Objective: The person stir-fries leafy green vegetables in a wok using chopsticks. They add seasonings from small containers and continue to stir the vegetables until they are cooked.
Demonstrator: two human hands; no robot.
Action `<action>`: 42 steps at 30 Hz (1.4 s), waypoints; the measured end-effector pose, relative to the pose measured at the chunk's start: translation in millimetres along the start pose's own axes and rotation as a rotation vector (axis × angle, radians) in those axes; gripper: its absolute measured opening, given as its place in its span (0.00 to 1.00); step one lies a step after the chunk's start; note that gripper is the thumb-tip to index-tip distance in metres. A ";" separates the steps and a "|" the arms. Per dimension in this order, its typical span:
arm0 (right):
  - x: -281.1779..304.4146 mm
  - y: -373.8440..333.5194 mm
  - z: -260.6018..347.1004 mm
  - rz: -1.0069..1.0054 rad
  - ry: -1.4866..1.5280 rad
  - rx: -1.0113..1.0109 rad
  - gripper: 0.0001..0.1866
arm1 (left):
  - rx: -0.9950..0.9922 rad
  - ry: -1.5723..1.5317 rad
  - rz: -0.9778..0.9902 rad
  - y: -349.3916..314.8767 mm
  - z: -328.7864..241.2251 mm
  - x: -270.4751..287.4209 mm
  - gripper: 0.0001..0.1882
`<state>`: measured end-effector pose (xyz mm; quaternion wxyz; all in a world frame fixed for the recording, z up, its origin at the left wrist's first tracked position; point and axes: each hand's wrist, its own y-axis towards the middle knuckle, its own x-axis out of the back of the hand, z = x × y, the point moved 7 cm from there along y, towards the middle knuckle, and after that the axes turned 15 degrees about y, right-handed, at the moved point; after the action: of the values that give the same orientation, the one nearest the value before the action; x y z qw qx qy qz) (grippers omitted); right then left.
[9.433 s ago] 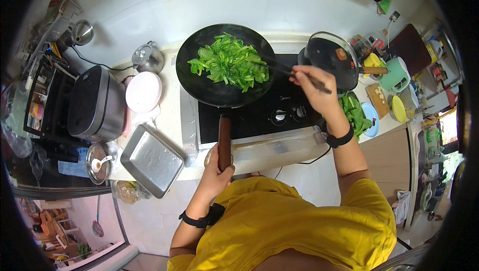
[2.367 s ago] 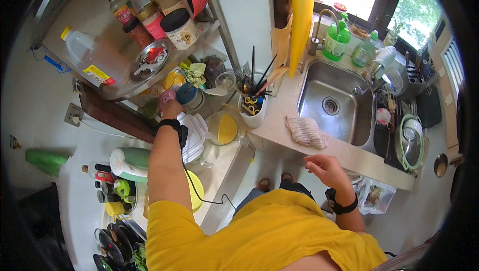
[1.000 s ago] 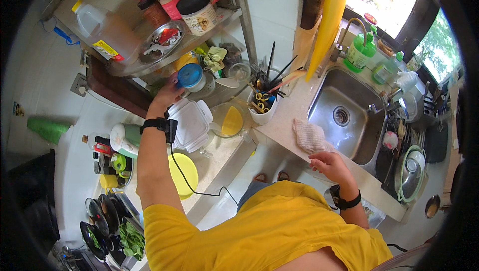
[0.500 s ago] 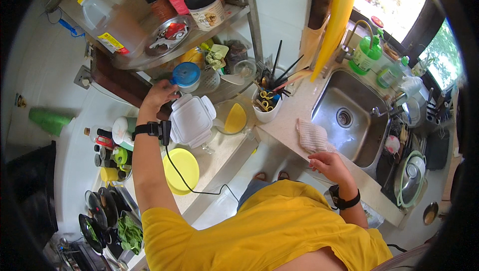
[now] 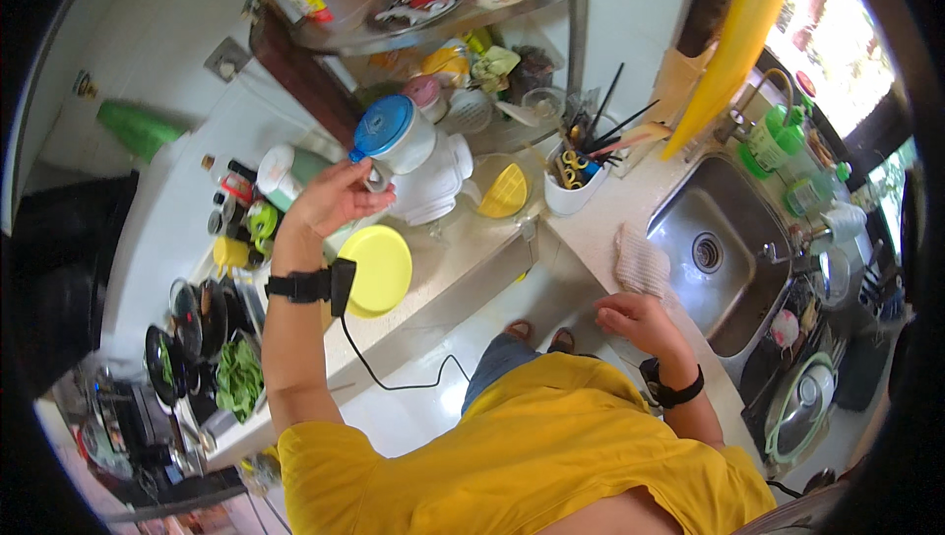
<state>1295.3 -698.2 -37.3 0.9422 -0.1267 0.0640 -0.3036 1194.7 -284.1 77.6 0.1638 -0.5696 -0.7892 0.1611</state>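
My left hand (image 5: pixel 340 198) is closed on the handle of a white canister (image 5: pixel 406 153) with a blue lid. The canister is tilted and held over a white lidded box (image 5: pixel 438 186), hiding part of it. Near my left wrist a round yellow-green lid or plate (image 5: pixel 377 271) lies at the counter's edge. A clear bowl with a yellow scraper-like piece (image 5: pixel 504 192) stands to the right of the box. My right hand (image 5: pixel 635 320) hangs by the sink counter's edge, just below a pinkish cloth (image 5: pixel 642 259). It holds nothing, and its fingers are loosely bent.
A metal shelf (image 5: pixel 433 28) overhangs the left counter, carrying jars and a foil dish. In the corner stands a white holder (image 5: pixel 574 195) with utensils and scissors. The steel sink (image 5: pixel 724 250) is at right, with green bottles behind. Pans and leafy greens (image 5: pixel 239 382) sit lower left.
My left hand has drawn the blue-lidded canister off the lower shelf, toward me. A pink-lidded jar now shows behind it. My view has shifted, and my right hand stays by the sink counter.
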 end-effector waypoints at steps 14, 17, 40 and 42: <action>-153.4 32.1 70.1 0.350 0.126 0.162 0.11 | -0.072 -0.194 -0.272 -218.0 121.3 -63.9 0.19; -214.5 21.5 105.8 0.344 -0.067 0.482 0.12 | -0.124 -0.280 -0.389 -261.4 156.8 -61.3 0.17; -697.8 -165.2 55.8 1.174 -0.378 1.099 0.09 | -0.018 -0.232 -1.454 -613.9 402.5 -18.0 0.09; -725.6 -166.7 44.5 1.274 -0.344 0.982 0.09 | -0.015 -0.078 -1.489 -629.8 403.5 -9.4 0.10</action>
<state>625.6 -393.1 83.4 0.8786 0.3157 -0.1615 0.3197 486.2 -508.9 -6.4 0.1977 0.1205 -0.9726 0.0222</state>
